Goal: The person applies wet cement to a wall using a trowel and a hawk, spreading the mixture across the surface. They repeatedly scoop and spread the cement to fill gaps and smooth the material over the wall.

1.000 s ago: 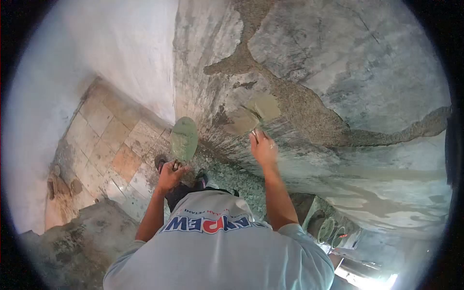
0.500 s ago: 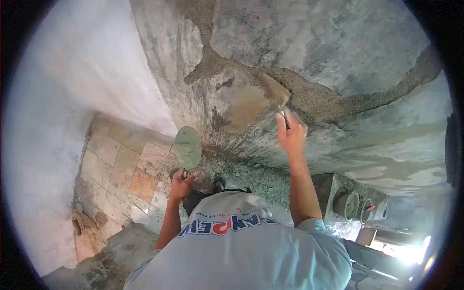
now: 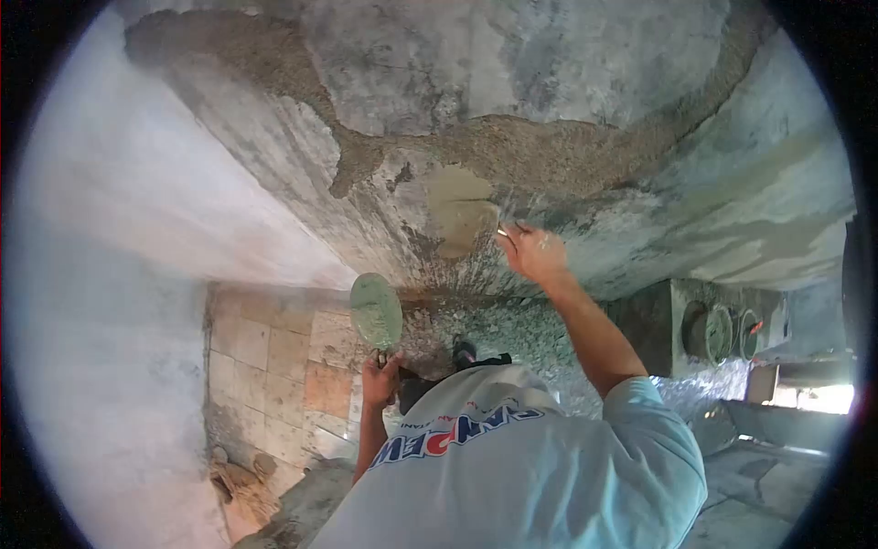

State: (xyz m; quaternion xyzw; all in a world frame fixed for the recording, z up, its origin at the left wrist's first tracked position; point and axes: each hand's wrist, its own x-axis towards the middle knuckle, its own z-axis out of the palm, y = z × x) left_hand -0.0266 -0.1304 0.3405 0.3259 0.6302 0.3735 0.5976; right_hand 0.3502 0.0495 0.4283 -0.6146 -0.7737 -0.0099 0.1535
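My left hand [image 3: 380, 377] grips the short handle of a round, greenish plate [image 3: 376, 311] that looks smeared with mortar. In my right hand [image 3: 538, 252] is the handle of a trowel [image 3: 474, 223], whose blade lies against the wall [image 3: 585, 82]. The blade has nearly the same colour as the smooth, wet-looking patch of mortar [image 3: 457, 186] around it, so its outline is hard to make out. Just above the patch runs a rough, brown band of exposed plaster [image 3: 549, 156].
Floor tiles [image 3: 291, 366] lie at the lower left, with a pair of sandals [image 3: 240, 480] near the side wall. Rubble [image 3: 512, 334] lines the wall's foot. At the right are round buckets [image 3: 713, 331] beside a grey block [image 3: 645, 320].
The view has shifted and turned. My right hand and the trowel have moved down and left along the wall, onto the mortar patch. My left hand still holds the round plate.
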